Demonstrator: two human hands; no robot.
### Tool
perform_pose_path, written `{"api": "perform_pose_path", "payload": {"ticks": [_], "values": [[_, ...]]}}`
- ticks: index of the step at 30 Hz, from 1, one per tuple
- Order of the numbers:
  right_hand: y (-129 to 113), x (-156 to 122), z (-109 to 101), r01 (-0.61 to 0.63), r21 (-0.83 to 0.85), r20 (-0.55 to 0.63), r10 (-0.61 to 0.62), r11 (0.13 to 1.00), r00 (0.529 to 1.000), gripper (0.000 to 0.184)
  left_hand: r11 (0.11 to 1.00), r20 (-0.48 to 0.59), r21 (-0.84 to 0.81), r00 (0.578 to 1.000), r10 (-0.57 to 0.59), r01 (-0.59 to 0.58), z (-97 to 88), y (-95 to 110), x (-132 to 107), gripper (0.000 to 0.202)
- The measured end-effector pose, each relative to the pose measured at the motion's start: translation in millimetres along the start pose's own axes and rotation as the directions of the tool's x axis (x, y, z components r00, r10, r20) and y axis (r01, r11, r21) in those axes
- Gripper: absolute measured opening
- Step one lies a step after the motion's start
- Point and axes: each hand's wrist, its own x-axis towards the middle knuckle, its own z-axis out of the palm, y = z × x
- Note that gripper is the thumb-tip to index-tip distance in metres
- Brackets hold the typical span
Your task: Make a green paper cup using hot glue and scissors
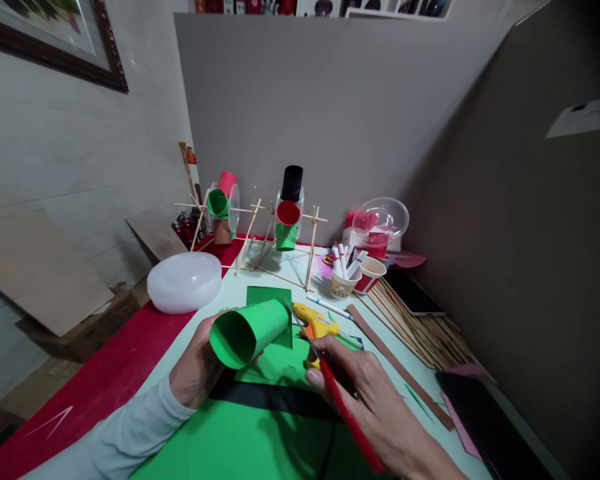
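My left hand (197, 363) is closed around a rolled green paper tube (265, 325), its open end facing me. My right hand (365, 380) grips red-handled scissors (337, 393), whose thin blades point at the tube's far end. Whether the blades touch the paper I cannot tell. A yellow hot glue gun (317, 321) lies just beyond my right hand. Green paper sheets (280, 365) and a black strip (270, 393) lie beneath both hands.
Two stick frames (314, 247) carrying wheels of coloured paper tubes (289, 215) stand at the back. A clear plastic bowl (185, 283) sits left. Right are a cup of markers (344, 283), wooden sticks (405, 327), a brown strip (400, 365) and a black phone-like slab (490, 420).
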Motion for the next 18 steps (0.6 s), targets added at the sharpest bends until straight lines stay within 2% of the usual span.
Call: {"api": "perform_pose_path", "payload": {"ticks": [7, 13, 18], "values": [[0, -1, -4, 0.009, -0.075, 0.008, -0.009, 0.997, 1.000, 0.026, 0.999, 0.017, 0.028, 1.000, -0.023, 0.023, -3.4, 2, 1, 0.054], [0, -3, -9, -0.009, -0.122, 0.045, 0.015, 0.992, 0.999, 0.029, 1.000, -0.015, 0.016, 1.000, -0.007, 0.007, 5.2, 16, 4, 0.040], [2, -2, -10, -0.001, -0.115, 0.041, 0.005, 0.993, 0.999, 0.027, 0.997, -0.015, 0.040, 0.998, -0.063, 0.063, 11.1, 25, 3, 0.036]]}}
